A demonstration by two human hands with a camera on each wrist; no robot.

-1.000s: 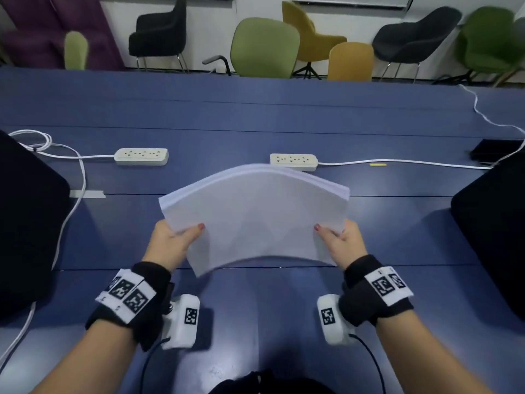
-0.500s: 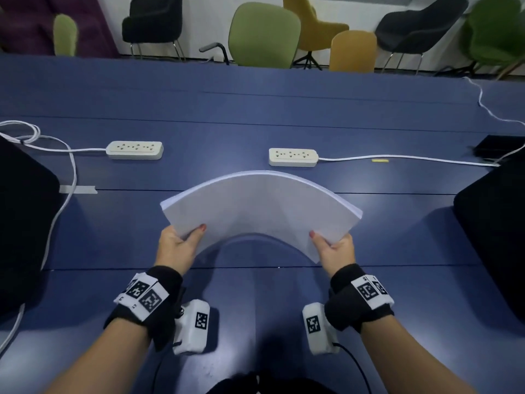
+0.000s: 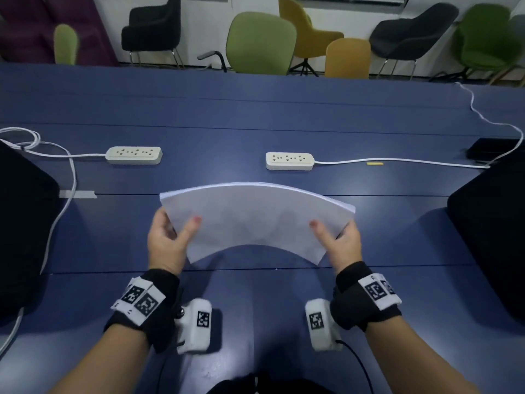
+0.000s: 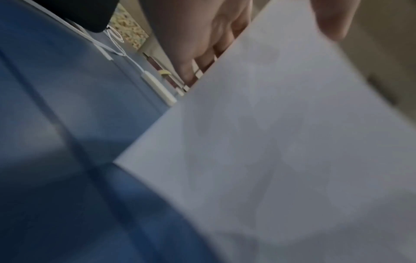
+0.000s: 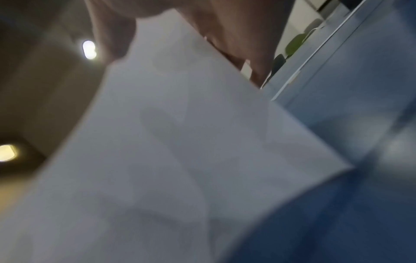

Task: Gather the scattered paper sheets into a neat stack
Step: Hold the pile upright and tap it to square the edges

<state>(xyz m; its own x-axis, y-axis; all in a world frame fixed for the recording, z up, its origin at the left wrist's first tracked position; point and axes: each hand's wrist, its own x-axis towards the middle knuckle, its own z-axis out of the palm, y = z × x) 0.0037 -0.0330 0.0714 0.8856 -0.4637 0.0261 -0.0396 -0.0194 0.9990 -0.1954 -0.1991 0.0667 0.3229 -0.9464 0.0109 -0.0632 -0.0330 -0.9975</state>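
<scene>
- I see two power strips [image 3: 133, 155] [image 3: 289, 161] lying mid-counter [image 3: 255, 115], beyond the sheets.
- My left hand [image 3: 167, 240] and right hand [image 3: 342, 243] pinch the arched sheets [image 3: 255, 220] by their side edges, above the counter.

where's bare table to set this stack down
The widest free patch is the table right under the stack, between the left hand and right hand. More lies beyond the two power strips. It is crowded at both side edges: cables and dark objects.
</scene>
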